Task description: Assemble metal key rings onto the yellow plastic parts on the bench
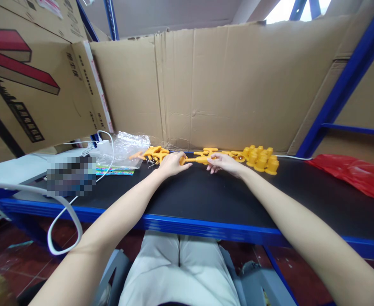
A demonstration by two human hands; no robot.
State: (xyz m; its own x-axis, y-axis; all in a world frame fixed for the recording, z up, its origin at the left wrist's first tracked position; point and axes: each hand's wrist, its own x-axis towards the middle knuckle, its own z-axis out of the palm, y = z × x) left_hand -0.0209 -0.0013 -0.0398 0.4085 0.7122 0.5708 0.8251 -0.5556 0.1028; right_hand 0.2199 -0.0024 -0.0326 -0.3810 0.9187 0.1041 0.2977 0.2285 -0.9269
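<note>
A yellow plastic piece with a ribbed, screw-like shaft stretches between my two hands, just above the black tabletop. My left hand is closed around its left end, with the thumb pointing right. At the wider right end, my right hand grips with bent fingers, some hidden. Left of my left hand lies a pile of yellow plastic parts with small metal pieces near it. Behind my right hand are more yellow handle-shaped parts. Several yellow cup-shaped parts stand to its right.
Clear plastic bags and a colourful printed packet lie at the left, by a white cable. A red plastic bag rests at the right. Cardboard walls the back; a blue metal edge runs along the front.
</note>
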